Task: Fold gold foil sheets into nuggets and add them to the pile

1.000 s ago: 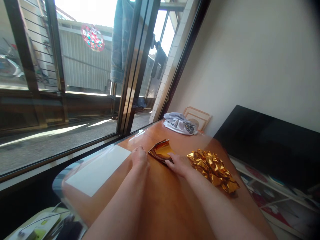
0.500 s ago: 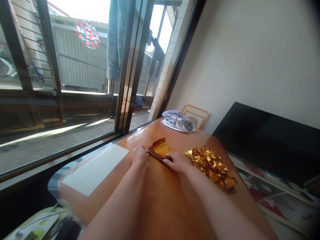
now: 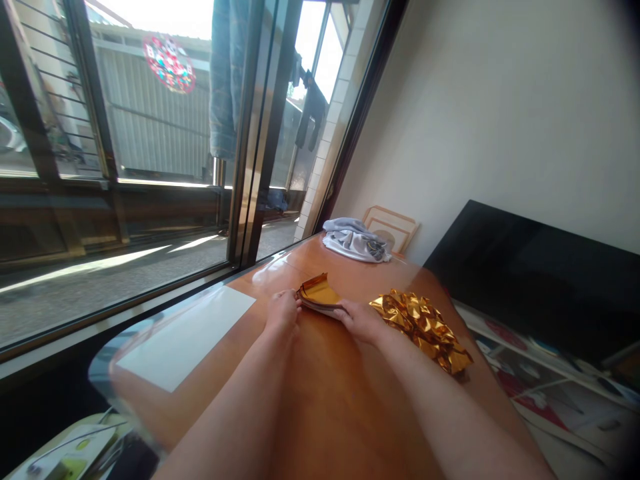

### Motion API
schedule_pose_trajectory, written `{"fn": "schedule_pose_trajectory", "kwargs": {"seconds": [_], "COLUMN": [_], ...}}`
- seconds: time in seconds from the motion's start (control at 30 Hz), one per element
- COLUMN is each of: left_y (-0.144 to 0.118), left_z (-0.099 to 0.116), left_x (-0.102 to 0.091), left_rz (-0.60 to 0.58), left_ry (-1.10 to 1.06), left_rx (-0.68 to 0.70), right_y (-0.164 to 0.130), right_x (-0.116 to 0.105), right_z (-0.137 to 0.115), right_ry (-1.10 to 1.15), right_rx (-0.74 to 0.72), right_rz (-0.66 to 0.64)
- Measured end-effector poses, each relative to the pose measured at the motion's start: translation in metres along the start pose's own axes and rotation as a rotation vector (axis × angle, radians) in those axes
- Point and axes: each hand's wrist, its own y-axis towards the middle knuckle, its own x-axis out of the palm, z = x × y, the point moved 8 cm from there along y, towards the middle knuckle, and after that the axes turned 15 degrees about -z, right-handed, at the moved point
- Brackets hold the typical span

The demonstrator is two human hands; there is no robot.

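Observation:
A stack of gold foil paper (image 3: pixel 320 292) rests over the wooden table (image 3: pixel 320 400), its far left corner curling up. My left hand (image 3: pixel 283 310) is closed on the stack's left end. At the right end, my right hand (image 3: pixel 361 320) pinches the near edge between thumb and fingers. Just right of that hand lies a heap of folded gold foil pieces (image 3: pixel 423 327), shiny and crumpled-looking. The fingertips of both hands are partly hidden by the hands themselves.
A white sheet (image 3: pixel 187 337) lies on the table at the left. Grey cloth (image 3: pixel 355 241) sits at the far end, before a wooden frame (image 3: pixel 393 223). Glass doors (image 3: pixel 165 167) run along the left; a black television (image 3: pixel 540 280) stands at the right.
The stack's near edge has come together and flattened, its layers less fanned out. My right hand has shifted slightly right along it. The view has moved a little.

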Motion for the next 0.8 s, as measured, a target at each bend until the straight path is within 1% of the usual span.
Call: {"fn": "schedule_pose_trajectory", "kwargs": {"seconds": [0.23,0.4,0.6,0.8], "left_y": [-0.003,-0.009,-0.009,-0.007], "left_z": [-0.005,-0.003,0.005,0.007], "left_x": [0.007,0.008,0.003,0.004], "left_rz": [-0.038,-0.026,0.017,0.003], "left_ry": [0.009,0.014,0.034,0.104], "left_rx": [-0.009,0.001,0.044,0.075], "right_y": [0.013,0.020,0.016,-0.003], "right_x": [-0.007,-0.007,-0.002,0.014], "right_z": [0.015,0.019,0.018,0.008], "right_ry": [0.192,0.272,0.273,0.185], "right_rx": [-0.063,-0.120,-0.141,-0.088], "right_rz": [-0.003,-0.006,0.011,0.055]}}
